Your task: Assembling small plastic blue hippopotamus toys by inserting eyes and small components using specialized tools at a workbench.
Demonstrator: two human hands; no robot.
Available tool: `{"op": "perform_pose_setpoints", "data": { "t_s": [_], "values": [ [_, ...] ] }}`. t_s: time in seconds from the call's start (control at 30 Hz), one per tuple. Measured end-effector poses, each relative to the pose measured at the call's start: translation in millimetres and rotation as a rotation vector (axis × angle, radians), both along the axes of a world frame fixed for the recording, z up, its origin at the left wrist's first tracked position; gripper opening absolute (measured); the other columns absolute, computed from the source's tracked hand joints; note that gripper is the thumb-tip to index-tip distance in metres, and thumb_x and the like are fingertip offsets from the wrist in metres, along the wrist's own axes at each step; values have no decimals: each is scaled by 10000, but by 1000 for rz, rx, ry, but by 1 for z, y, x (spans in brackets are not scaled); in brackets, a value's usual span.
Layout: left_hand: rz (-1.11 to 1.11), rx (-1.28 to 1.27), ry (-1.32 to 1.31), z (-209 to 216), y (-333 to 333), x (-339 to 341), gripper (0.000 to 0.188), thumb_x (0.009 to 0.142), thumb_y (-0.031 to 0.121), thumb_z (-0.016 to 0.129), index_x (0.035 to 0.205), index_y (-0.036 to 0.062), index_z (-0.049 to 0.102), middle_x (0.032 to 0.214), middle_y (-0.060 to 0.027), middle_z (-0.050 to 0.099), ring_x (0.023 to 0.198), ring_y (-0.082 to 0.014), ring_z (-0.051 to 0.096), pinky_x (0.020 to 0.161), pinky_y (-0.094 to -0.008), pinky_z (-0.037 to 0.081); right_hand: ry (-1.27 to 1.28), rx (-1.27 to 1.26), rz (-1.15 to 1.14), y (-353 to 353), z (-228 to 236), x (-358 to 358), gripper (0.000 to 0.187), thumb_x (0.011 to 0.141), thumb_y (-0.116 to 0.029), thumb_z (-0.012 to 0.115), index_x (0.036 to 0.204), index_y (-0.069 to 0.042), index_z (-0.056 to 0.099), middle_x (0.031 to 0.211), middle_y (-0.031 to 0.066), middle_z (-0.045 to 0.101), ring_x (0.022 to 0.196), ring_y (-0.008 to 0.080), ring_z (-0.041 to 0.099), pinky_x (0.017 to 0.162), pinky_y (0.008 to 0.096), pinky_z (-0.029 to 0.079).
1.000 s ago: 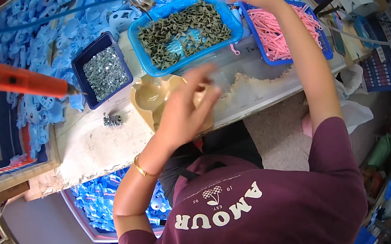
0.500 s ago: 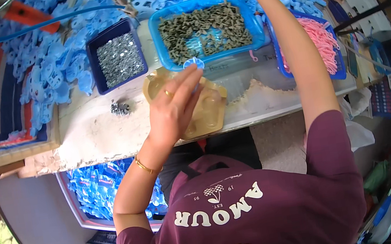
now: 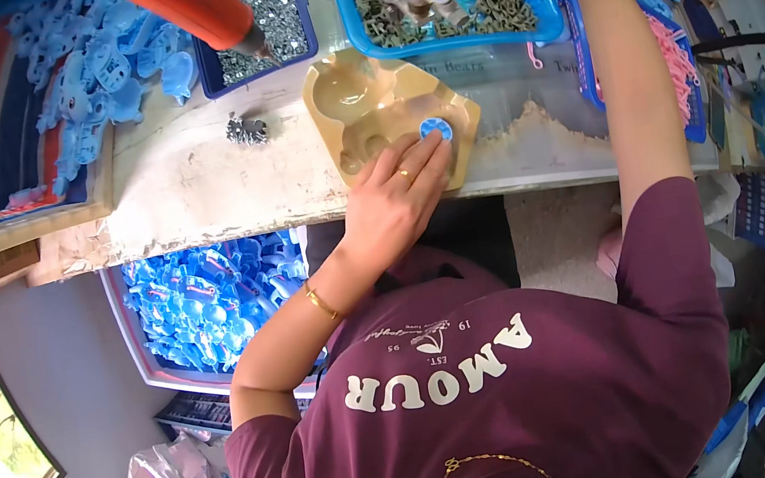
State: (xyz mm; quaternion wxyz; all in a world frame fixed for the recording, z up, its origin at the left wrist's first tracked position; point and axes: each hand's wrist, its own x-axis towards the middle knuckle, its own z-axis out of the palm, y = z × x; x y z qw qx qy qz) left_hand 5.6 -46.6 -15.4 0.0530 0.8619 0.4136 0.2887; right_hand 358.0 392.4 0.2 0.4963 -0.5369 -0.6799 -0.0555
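The round blue piece [image 3: 436, 130] now lies on the right part of the tan fixture [image 3: 355, 105], under the fingertips of the left hand [image 3: 400, 187]; half a second ago those fingers held it up by the near rim of the blue tray [image 3: 462, 40]. The right hand, then over the pile of blue mouldings [image 3: 105, 73], has gone past the top edge, leaving the forearm [image 3: 625, 74] stretched along the right. The orange screwdriver [image 3: 185, 11] now hangs over the navy bin [image 3: 213, 84], its tip near the bin's close wall. The left fingers are straight and close together with the thumb out of sight, so I cannot tell whether they pinch the piece, nor what the right hand does. The fixture sits close to the front edge of the bench [image 3: 167, 187]; to its left a wide stretch of worn top runs to a wooden frame [image 3: 16, 234], interrupted by a small heap of metal bits [image 3: 245, 129]. Behind the fixture, the bin and tray leave only a narrow margin. The fixture is glossy, with rounded hollows and angular sides; the piece is a patterned disc. The bin holds silvery grains, the tray rough grey-brown bits, and the blue basket [image 3: 585, 60] smooth pink strips [image 3: 676, 62].
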Motion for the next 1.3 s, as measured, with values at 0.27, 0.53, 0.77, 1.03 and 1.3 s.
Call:
{"op": "perform_pose_setpoints", "data": {
  "t_s": [0.27,0.53,0.77,1.03,1.3],
  "values": [
    [73,-55,33,-7,-13,18,430,880,209,703,1267,33,640,1311,-86,631,1109,-263,601,894,-370,507,55,-741,101,-182,63,-55,230,880,-163,719,1059,-22,696,834,37,694,743,143,670,677,303,540],
    [-27,94,-120,-2,-29,-25,378,846,173,726,1205,85,643,1199,-73,639,1053,-266,596,966,-399,476,9,-985,846,-333,46,-176,243,899,-27,695,1139,-18,656,911,8,640,763,57,606,660,233,500],
    [468,29,-157,-3,7,-159,168,878,70,661,1045,49,656,1107,-131,659,1006,-347,614,897,-443,479,-238,-908,939,-343,15,-211,234,870,-60,734,1075,35,676,836,101,656,692,134,645,624,278,515],
    [698,-192,-243,-31,115,-207,478,896,264,694,1333,112,576,1309,-183,618,1148,-383,620,978,-473,502,-331,-849,873,-347,34,-221,261,865,-48,720,1119,-1,684,830,81,662,688,152,618,633,285,503],
    [886,198,-486,-2,126,-216,179,968,203,574,1080,71,621,1044,-189,654,914,-407,641,798,-490,533,-198,-855,890,-353,60,-236,183,895,-28,684,1071,20,696,892,91,674,739,157,633,681,280,512]
  ]
}}
